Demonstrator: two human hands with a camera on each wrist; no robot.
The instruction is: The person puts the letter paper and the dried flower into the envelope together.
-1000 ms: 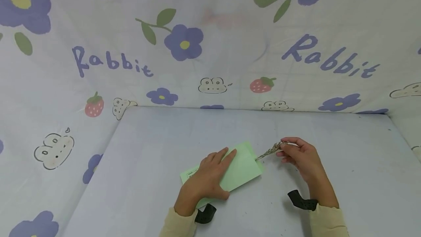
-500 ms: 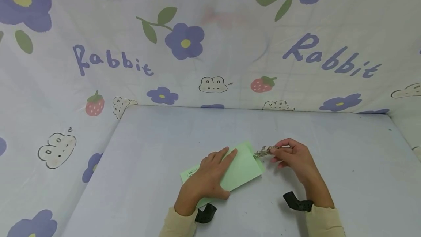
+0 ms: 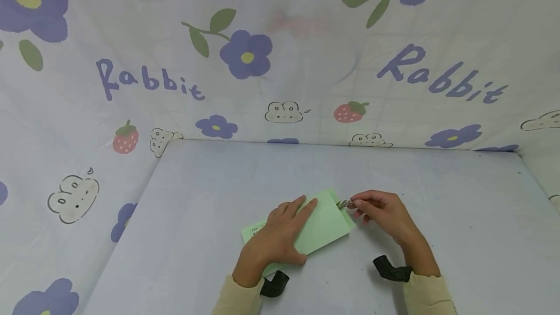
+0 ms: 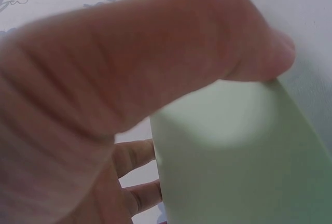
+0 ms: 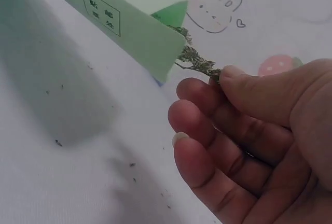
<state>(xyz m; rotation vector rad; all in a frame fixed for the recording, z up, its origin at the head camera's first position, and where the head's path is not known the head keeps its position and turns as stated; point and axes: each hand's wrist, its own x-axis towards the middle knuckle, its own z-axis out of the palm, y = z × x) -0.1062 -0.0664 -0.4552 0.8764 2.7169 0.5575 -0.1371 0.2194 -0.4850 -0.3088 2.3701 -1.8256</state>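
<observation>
A light green envelope (image 3: 323, 225) lies tilted in front of me, its open end toward the right. My left hand (image 3: 280, 235) lies across it and grips it, the thumb at the near edge and the fingers at the far edge. In the right wrist view the mouth of the envelope (image 5: 140, 37) bulges open, with a printed box on its side. A dried plant sprig (image 5: 197, 62) runs into that mouth, its far part hidden inside. Thumb and index finger of my right hand (image 3: 389, 215) pinch the outer end, just off the opening.
Small dark plant crumbs (image 5: 58, 142) are scattered over the white table (image 3: 210, 198). Behind and to the left rise cloth walls (image 3: 315, 72) printed with flowers, rabbits and strawberries. Black curved pieces (image 3: 274, 284) stick out at both wrists.
My right hand has moved left toward the envelope, and the sprig has slid deeper into it, leaving only a short piece outside. The left hand has hardly moved.
</observation>
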